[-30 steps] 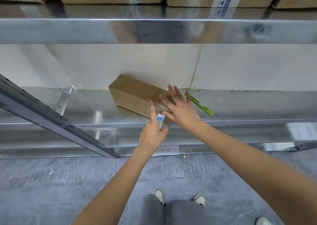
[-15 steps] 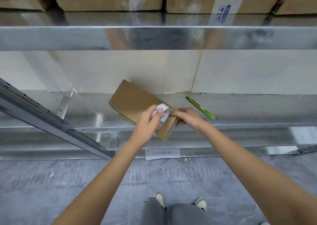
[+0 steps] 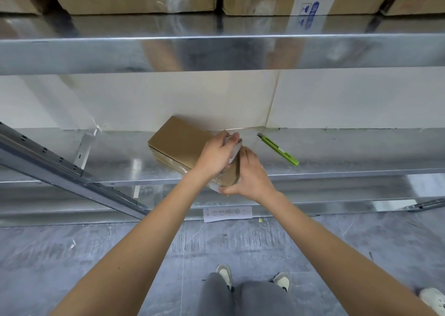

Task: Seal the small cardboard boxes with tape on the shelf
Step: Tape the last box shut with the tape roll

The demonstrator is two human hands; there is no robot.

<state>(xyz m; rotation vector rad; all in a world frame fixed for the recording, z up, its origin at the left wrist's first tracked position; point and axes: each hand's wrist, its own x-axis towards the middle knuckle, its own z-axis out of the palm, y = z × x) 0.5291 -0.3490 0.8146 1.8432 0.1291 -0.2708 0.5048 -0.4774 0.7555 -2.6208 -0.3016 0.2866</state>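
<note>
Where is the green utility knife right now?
In the head view, the green utility knife lies on the metal shelf, right of the cardboard box and both hands, untouched.

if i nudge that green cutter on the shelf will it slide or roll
The cutter looks flat-sided and slim, so it would likely slide or spin, not roll. The shelf is glossy bare metal, so probably little grip. It looks like thin plastic, so probably light, and it lies near the front edge, so a hard nudge might send it off.
</note>
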